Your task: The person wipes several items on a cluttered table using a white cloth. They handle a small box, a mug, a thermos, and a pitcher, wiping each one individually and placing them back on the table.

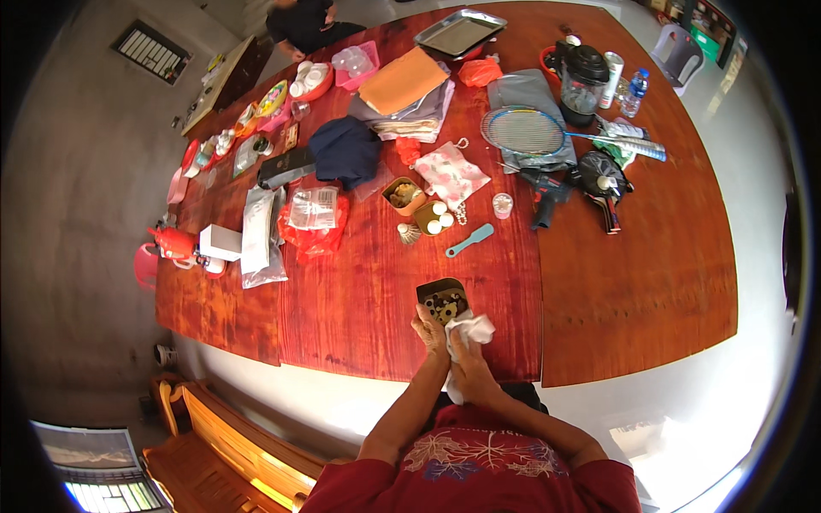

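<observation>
Close in front of me is a small square box (442,285), dark inside, with a heap of small dark and yellowish round pieces (446,306); some look like rings. My left hand (430,333) grips the near left side of this box, its thumb and fingers along the edge. A crumpled white cloth (473,327) is in my right hand (468,368), pressed against the box's near right corner. Part of the cloth hangs down between my wrists. Beyond the box lies a light blue-handled flat tool (470,241), perhaps a brush or foot file.
Farther on are a box of white balls (434,218), a shuttlecock (409,232), a floral pouch (451,173), a cordless drill (544,195), a badminton racket (523,131), a table tennis bat (609,209) and a blender (584,81). Red bags (315,231) lie left. Another person (308,24) sits at the far side.
</observation>
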The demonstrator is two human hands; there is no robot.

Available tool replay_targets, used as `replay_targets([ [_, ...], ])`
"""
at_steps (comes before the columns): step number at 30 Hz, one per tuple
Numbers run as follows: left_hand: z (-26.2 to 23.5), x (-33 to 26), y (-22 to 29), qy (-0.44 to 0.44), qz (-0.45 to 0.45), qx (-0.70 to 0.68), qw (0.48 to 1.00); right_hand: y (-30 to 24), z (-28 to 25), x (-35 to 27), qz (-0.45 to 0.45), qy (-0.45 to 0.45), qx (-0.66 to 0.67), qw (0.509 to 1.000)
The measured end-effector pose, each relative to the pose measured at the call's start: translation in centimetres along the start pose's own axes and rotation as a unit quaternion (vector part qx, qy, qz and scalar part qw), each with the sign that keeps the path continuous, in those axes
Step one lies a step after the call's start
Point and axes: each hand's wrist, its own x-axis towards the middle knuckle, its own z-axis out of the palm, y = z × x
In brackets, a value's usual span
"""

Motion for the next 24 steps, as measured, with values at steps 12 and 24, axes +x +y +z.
replay_targets([
  [12, -4.9, 10.2, 13.4, 0.116, -0.081, 0.043, 0.989, 5.5, 4.5, 4.8, 0.252, -0.085, 0.130, 0.955],
  [24, -1.5, 29.3, 15.8, 0.082, -0.011, 0.016, 0.996, 7.0, 4.2, 1.3, 0.401, 0.056, 0.075, 0.911],
])
